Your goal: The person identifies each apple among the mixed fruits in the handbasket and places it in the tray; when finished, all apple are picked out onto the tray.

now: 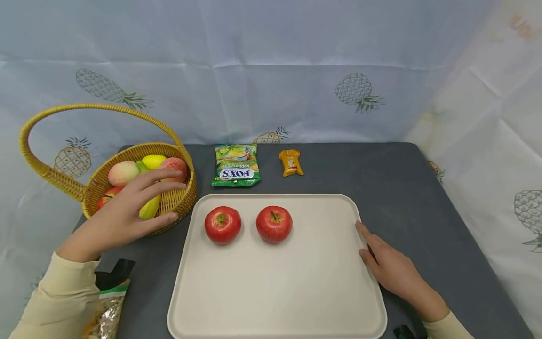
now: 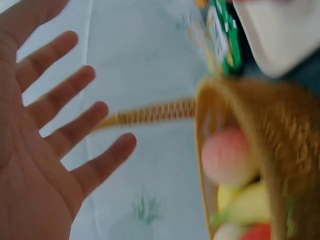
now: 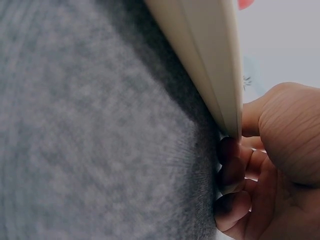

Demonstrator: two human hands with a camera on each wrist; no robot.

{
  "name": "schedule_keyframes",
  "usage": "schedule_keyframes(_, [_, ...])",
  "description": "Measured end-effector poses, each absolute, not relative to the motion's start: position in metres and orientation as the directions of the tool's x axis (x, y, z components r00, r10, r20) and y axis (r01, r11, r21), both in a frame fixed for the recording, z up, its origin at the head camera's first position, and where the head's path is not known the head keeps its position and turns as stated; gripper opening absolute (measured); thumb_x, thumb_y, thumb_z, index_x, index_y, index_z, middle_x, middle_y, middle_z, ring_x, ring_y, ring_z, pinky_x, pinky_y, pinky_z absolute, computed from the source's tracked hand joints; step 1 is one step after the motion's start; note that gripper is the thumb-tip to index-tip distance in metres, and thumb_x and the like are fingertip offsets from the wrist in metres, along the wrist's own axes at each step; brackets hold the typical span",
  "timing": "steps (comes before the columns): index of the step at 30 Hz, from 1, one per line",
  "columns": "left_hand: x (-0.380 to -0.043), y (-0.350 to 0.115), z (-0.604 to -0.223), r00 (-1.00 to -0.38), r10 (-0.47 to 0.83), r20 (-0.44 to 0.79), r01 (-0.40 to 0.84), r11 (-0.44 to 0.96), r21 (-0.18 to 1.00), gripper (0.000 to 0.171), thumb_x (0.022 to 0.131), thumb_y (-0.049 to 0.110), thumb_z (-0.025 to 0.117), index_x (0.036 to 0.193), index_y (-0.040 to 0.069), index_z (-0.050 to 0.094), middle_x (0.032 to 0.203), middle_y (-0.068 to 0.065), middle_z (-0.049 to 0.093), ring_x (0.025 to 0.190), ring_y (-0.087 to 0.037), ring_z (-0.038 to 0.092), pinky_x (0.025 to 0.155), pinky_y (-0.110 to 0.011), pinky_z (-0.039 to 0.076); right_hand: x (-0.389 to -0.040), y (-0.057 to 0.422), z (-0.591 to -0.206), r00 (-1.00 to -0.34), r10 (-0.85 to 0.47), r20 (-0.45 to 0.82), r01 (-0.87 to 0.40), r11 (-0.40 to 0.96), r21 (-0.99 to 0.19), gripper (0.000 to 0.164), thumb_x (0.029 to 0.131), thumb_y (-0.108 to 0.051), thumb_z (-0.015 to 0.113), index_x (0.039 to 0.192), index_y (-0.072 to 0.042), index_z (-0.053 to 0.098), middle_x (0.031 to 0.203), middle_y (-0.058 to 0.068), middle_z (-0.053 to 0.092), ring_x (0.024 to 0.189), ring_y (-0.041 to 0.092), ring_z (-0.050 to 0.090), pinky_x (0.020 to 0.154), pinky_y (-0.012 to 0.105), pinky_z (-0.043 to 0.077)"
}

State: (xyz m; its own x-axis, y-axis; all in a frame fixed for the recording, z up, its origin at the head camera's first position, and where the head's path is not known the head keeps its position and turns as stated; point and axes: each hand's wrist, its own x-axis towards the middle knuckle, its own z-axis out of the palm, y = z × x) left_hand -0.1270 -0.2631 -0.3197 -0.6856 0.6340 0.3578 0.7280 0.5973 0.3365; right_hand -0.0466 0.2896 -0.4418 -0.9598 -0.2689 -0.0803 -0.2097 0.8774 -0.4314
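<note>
Grey tabletop (image 1: 406, 197) bears a rectangular cream tray (image 1: 288, 287), right hand (image 1: 394, 266) gripping it, left hand (image 1: 127, 209) splayed near a yellow wicker basket (image 1: 187, 195), centre-left.

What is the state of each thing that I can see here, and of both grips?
Tray: flat, mostly bare.
Two apples: whole, apart, on tray.
Basket: upright, fruit inside.
Green packet: lying flat, looks sealed.
Orange packet: lying, looks sealed.
Lower-left bag: partly hidden, seal unclear.
Left grip: spread, empty, near basket.
Right grip: holding tray's right edge.
</note>
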Motion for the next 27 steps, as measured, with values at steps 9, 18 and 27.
schedule_keyframes(9, [-0.128, -0.319, -0.330, -0.817, 0.494, 0.298, 0.574, 0.750, 0.328, 0.070, 0.073, 0.010, 0.090, 0.137, 0.011, 0.060, 0.145, -0.016, 0.048, 0.127, -0.044, 0.042, 0.108, -0.057, 0.037, -0.046, 0.290, -0.442, -0.960, -0.273, -0.062, -0.222, 0.877, -0.426, 0.072, 0.102, -0.018, 0.062, 0.162, -0.010, 0.023, 0.152, 0.027, 0.041, 0.125, 0.042, 0.057, 0.081, 0.053, 0.054])
schedule_keyframes(18, [-0.131, -0.344, -0.355, -0.907, 0.410, 0.097, 0.418, 0.841, 0.344, 0.062, 0.087, 0.024, 0.082, 0.141, 0.008, 0.054, 0.143, -0.024, 0.044, 0.120, -0.050, 0.042, 0.082, -0.072, 0.045, -0.045, 0.289, -0.441, -0.961, -0.264, -0.077, -0.207, 0.878, -0.431, 0.071, 0.102, -0.019, 0.062, 0.162, -0.010, 0.025, 0.153, 0.028, 0.041, 0.123, 0.043, 0.058, 0.075, 0.049, 0.055])
schedule_keyframes(27, [-0.136, -0.351, -0.368, -0.889, 0.418, 0.188, 0.453, 0.864, 0.218, 0.056, 0.079, 0.012, 0.086, 0.129, 0.004, 0.061, 0.132, -0.025, 0.052, 0.113, -0.050, 0.046, 0.084, -0.067, 0.042, -0.045, 0.288, -0.441, -0.963, -0.260, -0.075, -0.205, 0.880, -0.429, 0.072, 0.101, -0.017, 0.063, 0.162, -0.010, 0.025, 0.152, 0.028, 0.042, 0.123, 0.043, 0.058, 0.076, 0.050, 0.055])
